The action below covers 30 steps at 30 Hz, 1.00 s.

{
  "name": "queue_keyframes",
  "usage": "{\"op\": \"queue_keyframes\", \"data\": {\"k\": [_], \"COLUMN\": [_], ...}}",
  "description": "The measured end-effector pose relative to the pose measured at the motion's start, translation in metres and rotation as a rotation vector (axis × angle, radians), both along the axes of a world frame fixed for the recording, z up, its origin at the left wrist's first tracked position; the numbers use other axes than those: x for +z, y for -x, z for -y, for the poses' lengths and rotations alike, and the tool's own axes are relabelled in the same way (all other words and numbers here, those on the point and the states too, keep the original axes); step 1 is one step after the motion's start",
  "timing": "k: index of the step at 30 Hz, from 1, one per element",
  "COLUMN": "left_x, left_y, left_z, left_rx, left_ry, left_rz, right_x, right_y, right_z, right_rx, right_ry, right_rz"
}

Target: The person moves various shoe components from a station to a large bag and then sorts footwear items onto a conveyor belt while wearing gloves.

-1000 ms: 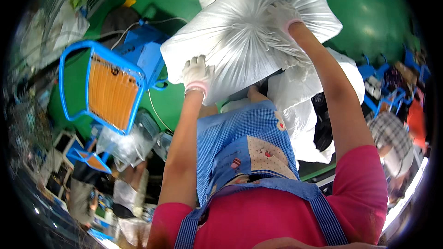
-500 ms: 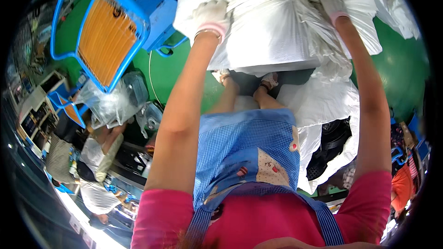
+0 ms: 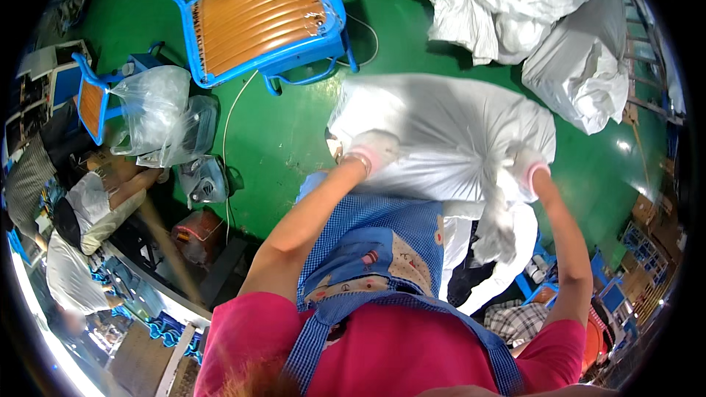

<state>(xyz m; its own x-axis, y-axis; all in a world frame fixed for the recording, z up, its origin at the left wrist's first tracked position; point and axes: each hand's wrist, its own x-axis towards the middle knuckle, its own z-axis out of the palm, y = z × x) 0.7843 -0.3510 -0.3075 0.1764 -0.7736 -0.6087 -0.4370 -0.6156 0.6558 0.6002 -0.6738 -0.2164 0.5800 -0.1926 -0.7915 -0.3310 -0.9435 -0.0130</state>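
A large stuffed white sack [image 3: 441, 114], its cloth gathered and twisted toward the right, is up against the front of my blue checked apron. My left hand [image 3: 376, 151], in a white glove with a pink cuff, holds its left part; the fingers are somewhat blurred. At the gathered cloth on the right, my right hand [image 3: 523, 169], gloved the same way, is closed on the sack. A loose tail of cloth hangs down below that hand. The sack hides my feet.
A blue-framed chair [image 3: 261, 18] with a slatted seat stands ahead on the left. More white sacks [image 3: 507, 7] lie at the far right. Clear plastic bags [image 3: 158, 106] and a seated co-worker [image 3: 95, 202] are at left. A cable [image 3: 239, 114] crosses the green floor. An opened white sack [image 3: 526, 242] with dark contents is at my right.
The sack and both hands have come nearer to my body, still gripping it. My view has shifted, bringing the chair farther right and the far sacks into sight.
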Motion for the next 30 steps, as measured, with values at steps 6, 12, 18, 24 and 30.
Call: {"op": "queue_keyframes", "data": {"k": [6,12,18,24,30], "left_x": [0.022,0.088,0.215,0.277,0.314], "left_y": [0.025,0.036,-0.002,0.001,0.037], "left_z": [-0.03,-0.05,-0.088,-0.169,-0.219], "left_rx": [0.12,0.105,0.191,0.358,0.615], "left_ry": [0.16,0.197,0.184,0.243,0.204], "left_rz": [0.096,0.108,0.062,0.065,0.172], "right_x": [0.061,0.094,0.152,0.19,0.178], "right_y": [0.021,0.068,0.031,0.001,-0.038], "right_z": [-0.051,-0.07,-0.096,-0.146,-0.168], "right_rx": [-0.142,-0.054,-0.022,0.085,0.326], "right_ry": [0.064,-0.001,-0.078,-0.118,-0.277], "right_rz": [-0.05,0.021,0.017,0.127,0.361]}}
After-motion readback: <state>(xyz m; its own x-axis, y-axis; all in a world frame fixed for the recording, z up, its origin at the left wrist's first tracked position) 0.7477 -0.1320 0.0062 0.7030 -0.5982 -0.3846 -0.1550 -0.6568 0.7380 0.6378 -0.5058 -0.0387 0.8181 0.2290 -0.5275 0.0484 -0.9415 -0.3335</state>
